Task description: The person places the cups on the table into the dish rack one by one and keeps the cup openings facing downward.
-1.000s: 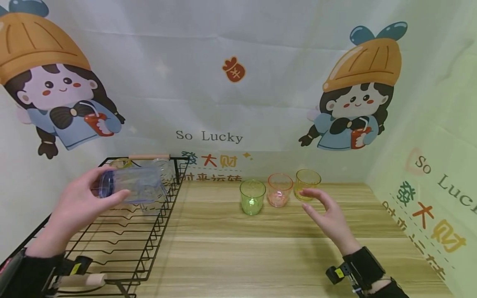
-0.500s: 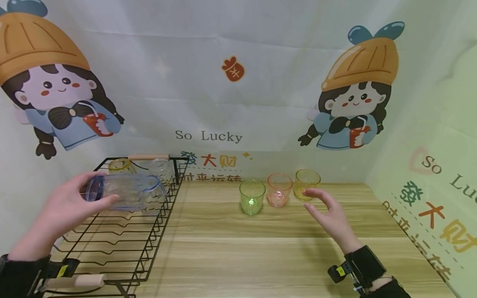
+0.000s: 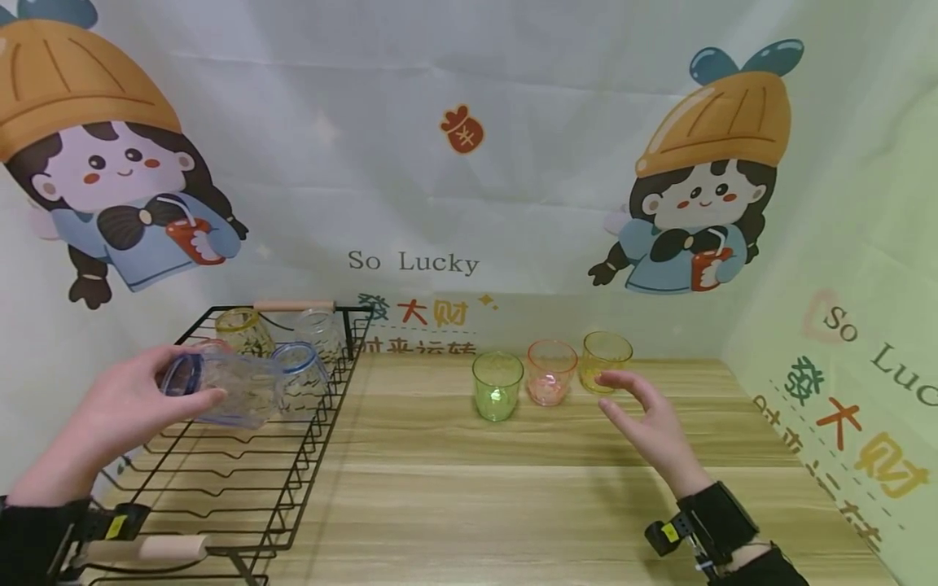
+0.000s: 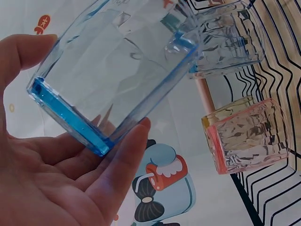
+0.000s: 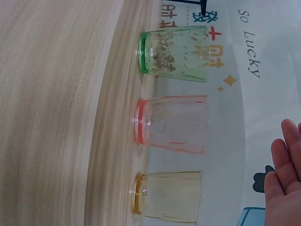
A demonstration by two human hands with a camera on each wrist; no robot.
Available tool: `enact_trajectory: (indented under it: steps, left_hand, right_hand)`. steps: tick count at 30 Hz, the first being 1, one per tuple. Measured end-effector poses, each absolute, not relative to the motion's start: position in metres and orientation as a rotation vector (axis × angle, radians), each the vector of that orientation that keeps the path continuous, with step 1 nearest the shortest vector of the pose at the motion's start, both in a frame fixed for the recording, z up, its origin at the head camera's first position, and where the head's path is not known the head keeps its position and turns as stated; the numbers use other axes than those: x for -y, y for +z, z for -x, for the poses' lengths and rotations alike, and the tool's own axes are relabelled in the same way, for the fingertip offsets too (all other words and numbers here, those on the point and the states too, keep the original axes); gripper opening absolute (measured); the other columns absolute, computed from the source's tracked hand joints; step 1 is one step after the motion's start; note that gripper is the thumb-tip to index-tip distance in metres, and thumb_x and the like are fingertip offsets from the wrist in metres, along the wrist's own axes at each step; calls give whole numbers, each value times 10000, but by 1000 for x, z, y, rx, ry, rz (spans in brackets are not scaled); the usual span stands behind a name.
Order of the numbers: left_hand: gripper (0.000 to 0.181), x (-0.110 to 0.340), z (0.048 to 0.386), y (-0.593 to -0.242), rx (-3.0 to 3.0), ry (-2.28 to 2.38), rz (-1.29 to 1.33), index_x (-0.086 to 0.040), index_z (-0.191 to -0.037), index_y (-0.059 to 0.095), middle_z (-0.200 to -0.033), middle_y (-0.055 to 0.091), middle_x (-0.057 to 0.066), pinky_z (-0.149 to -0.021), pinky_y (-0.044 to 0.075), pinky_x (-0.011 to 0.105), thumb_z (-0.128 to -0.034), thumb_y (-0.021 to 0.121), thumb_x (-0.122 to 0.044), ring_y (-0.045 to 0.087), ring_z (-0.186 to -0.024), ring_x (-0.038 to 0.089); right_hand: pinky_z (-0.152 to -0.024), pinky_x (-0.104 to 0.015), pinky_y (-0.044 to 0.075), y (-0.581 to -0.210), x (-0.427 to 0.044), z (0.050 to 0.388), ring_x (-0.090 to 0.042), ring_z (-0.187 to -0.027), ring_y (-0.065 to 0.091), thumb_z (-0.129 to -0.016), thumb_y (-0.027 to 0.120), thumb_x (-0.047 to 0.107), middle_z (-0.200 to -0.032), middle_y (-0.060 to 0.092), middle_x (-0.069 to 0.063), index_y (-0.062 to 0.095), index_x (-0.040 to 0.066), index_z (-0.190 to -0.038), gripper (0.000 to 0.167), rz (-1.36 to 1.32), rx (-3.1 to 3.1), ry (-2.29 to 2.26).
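While my left hand grasps a blue-based transparent tumbler, with thumb and fingers on opposite sides, it carries that tumbler tilted on its side above a black wire rack. The thick blue base lies nearest my palm; the mouth end points away, toward the right in the head view. Whether the tumbler touches its neighbours, I cannot tell: it overlaps them in the head view.

Rack contents, as observed: a yellow-tinted faceted tumbler, a blue-rimmed transparent tumbler, a colourless transparent tumbler and a pink-tinted faceted tumbler. The yellow and pink pieces rest mouth down on the wires, the pink one mostly hidden behind my grip in the head view. A pale wooden handle is fitted at the near end.

My right hand is released and holds nothing, thumb and forefinger parted. It is nearest to an amber transparent cup; the fingertips overlap it in the head view, but the right wrist view shows a gap. That cup stands upright on a wood-grain table, in a row with a coral transparent cup and a green transparent cup, before a pale printed cloth.
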State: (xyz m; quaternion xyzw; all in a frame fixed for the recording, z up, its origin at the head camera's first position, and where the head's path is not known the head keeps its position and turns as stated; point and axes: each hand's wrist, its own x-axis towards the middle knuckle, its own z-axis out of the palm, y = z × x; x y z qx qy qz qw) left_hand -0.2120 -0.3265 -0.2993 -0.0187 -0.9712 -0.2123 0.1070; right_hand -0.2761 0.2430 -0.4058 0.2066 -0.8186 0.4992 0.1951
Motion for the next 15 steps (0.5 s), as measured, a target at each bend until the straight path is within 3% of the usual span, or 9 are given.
enact_trajectory:
  steps: [4,10,15]
  left_hand:
    - [886,332,213,-301,2890,-630,62,231,-1355,357,-1162,508,408,-678,518,490,-912,675,-469,556,-946,476]
    - [847,341,216,-302,2935,-603,53,239,-1298,398,-1029,573,328,-617,500,408,-901,693,-449,570,-831,374]
    - [818,348,220,-305,2965,-566,56,240,-1273,429,-999,588,316,-615,506,423,-880,719,-416,576,-820,369]
  right_hand:
    - [-1080,-617,317,-407,-243,277,-255,-1207,503,-937,669,53,-1271,617,-172,589,-6,-1283,359,-573,2298,1392]
    - [-1096,-601,309,-407,-244,277,-206,-1186,514,-929,674,41,-1251,628,-172,599,-13,-1265,349,-566,2292,1396]
    - [-1095,-611,303,-406,-246,280,-250,-1188,515,-925,676,35,-1252,625,-181,595,-19,-1268,357,-568,2295,1386]
